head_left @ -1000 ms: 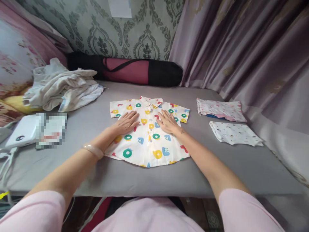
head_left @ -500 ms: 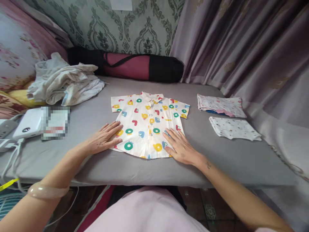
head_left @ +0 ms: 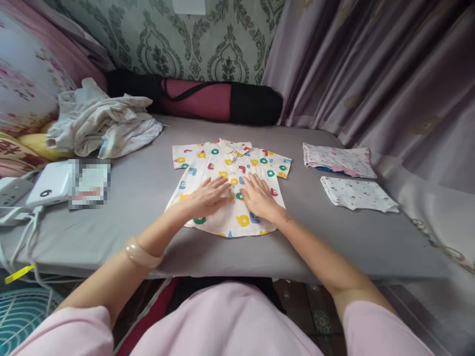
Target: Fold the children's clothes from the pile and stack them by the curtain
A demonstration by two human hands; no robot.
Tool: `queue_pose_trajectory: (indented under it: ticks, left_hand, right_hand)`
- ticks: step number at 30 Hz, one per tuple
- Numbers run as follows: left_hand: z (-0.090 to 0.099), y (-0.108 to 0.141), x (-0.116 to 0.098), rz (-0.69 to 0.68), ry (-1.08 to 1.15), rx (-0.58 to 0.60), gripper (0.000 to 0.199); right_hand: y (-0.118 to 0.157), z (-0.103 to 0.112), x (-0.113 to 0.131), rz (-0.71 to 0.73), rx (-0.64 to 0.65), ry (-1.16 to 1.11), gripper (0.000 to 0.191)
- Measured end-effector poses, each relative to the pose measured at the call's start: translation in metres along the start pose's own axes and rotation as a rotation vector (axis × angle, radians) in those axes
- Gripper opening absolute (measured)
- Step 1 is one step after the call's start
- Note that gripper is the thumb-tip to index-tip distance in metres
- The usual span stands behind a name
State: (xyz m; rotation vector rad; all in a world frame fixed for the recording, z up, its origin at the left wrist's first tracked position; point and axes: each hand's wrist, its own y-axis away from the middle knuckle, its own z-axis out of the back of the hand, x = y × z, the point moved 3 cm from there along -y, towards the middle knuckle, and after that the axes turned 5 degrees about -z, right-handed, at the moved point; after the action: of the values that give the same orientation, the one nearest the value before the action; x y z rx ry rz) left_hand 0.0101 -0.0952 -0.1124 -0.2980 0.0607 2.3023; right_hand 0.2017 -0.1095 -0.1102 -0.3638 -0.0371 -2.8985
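Observation:
A small white short-sleeved shirt [head_left: 222, 225] with colourful letter-like prints lies spread flat, its collar toward the wall. Over its left-middle part is my left hand [head_left: 210, 197], slightly blurred, palm down with fingers apart. My right hand [head_left: 258, 197] rests palm down near the button line, fingers stretched out, close to the left one. Neither hand grips anything. A pale bangle [head_left: 143, 252] is on my left forearm.
Two folded garments, one pink-printed [head_left: 339, 159] and one white [head_left: 358, 194], lie at the right. Crumpled clothes [head_left: 100, 121] sit back left, near a white power bank [head_left: 52, 183] and cables. A black and maroon bag [head_left: 200, 101] lies along the wall.
Both hands have moved inward from the shirt's side edges to its middle and a little farther up. The left hand has travelled more.

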Motion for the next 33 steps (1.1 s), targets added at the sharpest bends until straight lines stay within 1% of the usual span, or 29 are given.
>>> queue_pose_trajectory:
  ticks: [1, 3, 5, 8, 11, 13, 15, 19, 21, 22, 23, 24, 25, 26, 28, 29, 30, 31, 33]
  left_hand:
    - [-0.007, -0.006, -0.008, 0.005, -0.010, 0.015, 0.056]
    - [-0.020, -0.006, -0.019, -0.010, -0.032, 0.035, 0.060]
    - [-0.027, 0.006, -0.022, -0.031, -0.052, 0.030, 0.062]
    - [-0.028, 0.031, -0.018, -0.044, -0.073, 0.012, 0.064]
    - [-0.026, 0.051, -0.014, -0.040, -0.101, -0.001, 0.063]
    - [-0.026, 0.061, -0.012, -0.035, -0.125, -0.008, 0.062]
    - [-0.028, 0.070, -0.011, -0.028, -0.147, -0.017, 0.062]
    - [-0.028, 0.085, -0.005, -0.019, -0.172, -0.028, 0.065]
    - [-0.022, 0.087, -0.001, -0.019, -0.146, -0.007, 0.061]
    - [-0.016, 0.085, 0.002, -0.012, -0.121, 0.009, 0.058]
    - [-0.008, 0.082, 0.004, -0.003, -0.086, 0.034, 0.053]
    - [0.000, 0.076, 0.006, 0.004, -0.042, 0.065, 0.049]
    - [0.009, 0.069, 0.008, 0.012, 0.003, 0.098, 0.045]
    - [0.018, 0.059, 0.010, 0.021, 0.045, 0.123, 0.043]
    - [0.033, 0.033, 0.015, 0.022, 0.113, 0.139, 0.043]
    - [0.039, 0.016, 0.019, 0.011, 0.137, 0.120, 0.043]
    - [0.043, -0.002, 0.023, -0.014, 0.161, 0.099, 0.044]
    - [0.045, -0.022, 0.028, -0.043, 0.182, 0.077, 0.045]
    - [0.044, -0.067, 0.038, -0.100, 0.207, 0.027, 0.044]
  right_hand:
    - [-0.004, -0.008, 0.004, -0.036, 0.026, 0.005, 0.056]
    - [0.002, -0.020, 0.011, -0.024, 0.059, 0.008, 0.058]
    - [0.021, -0.026, 0.016, 0.032, 0.068, 0.005, 0.059]
    - [0.059, -0.025, 0.020, 0.125, 0.039, -0.006, 0.060]
    - [0.090, -0.021, 0.021, 0.218, 0.023, -0.020, 0.058]
    - [0.104, -0.018, 0.022, 0.284, 0.050, -0.043, 0.057]
    - [0.115, -0.011, 0.022, 0.342, 0.109, -0.091, 0.055]
    - [0.129, 0.010, 0.017, 0.398, 0.297, -0.266, 0.050]
    - [0.131, 0.022, 0.011, 0.412, 0.372, -0.398, 0.042]
    - [0.131, 0.026, 0.006, 0.408, 0.387, -0.475, 0.038]
    - [0.128, 0.030, -0.001, 0.382, 0.375, -0.551, 0.035]
    - [0.124, 0.032, -0.009, 0.326, 0.325, -0.612, 0.034]
    - [0.119, 0.034, -0.019, 0.244, 0.234, -0.647, 0.035]
    - [0.114, 0.033, -0.031, 0.150, 0.115, -0.641, 0.036]
    - [0.105, 0.029, -0.052, -0.026, -0.123, -0.501, 0.038]
    - [0.102, 0.024, -0.060, -0.085, -0.201, -0.394, 0.040]
    - [0.100, 0.018, -0.066, -0.119, -0.238, -0.286, 0.043]
    - [0.099, 0.012, -0.070, -0.138, -0.242, -0.191, 0.047]
    - [0.098, -0.001, -0.074, -0.152, -0.210, -0.063, 0.050]
